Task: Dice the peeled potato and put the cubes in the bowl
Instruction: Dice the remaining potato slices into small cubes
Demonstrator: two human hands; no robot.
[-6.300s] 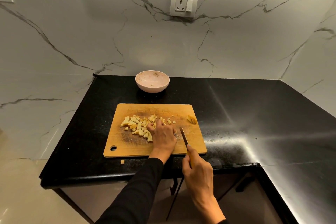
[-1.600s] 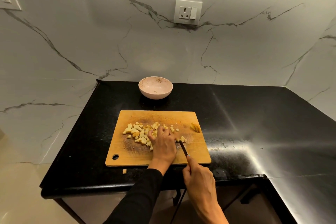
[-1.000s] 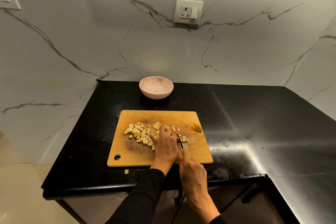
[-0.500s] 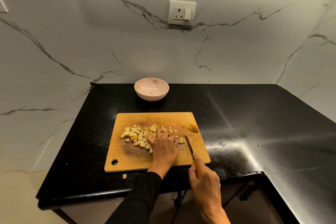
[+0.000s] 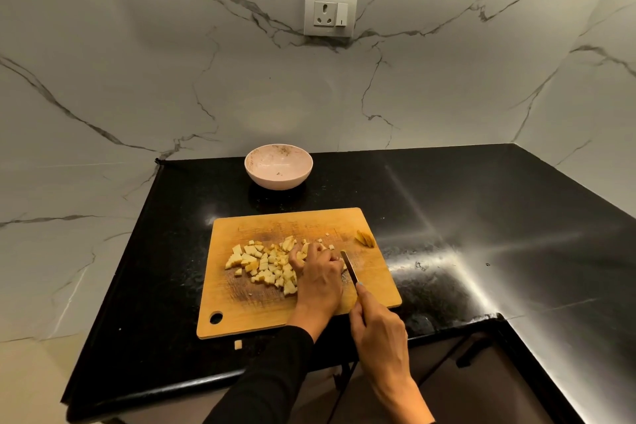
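Now we pin potato piece under curled left hand (image 5: 318, 277); knife (image 5: 349, 267) gripped in right hand (image 5: 378, 330), blade just right of knuckles. Cubes (image 5: 265, 265) left of hand, bowl (image 5: 278, 166) beyond.

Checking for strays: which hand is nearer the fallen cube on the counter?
Left hand: on the board above and right of the cube. Right hand, holding the knife, lies farther right.

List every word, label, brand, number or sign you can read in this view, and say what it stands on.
No readable words, brands or numbers anywhere.
wall socket plate: only a short dark mark on its rocker switch, too small to read.
bowl, cutting board, knife: no lettering visible.
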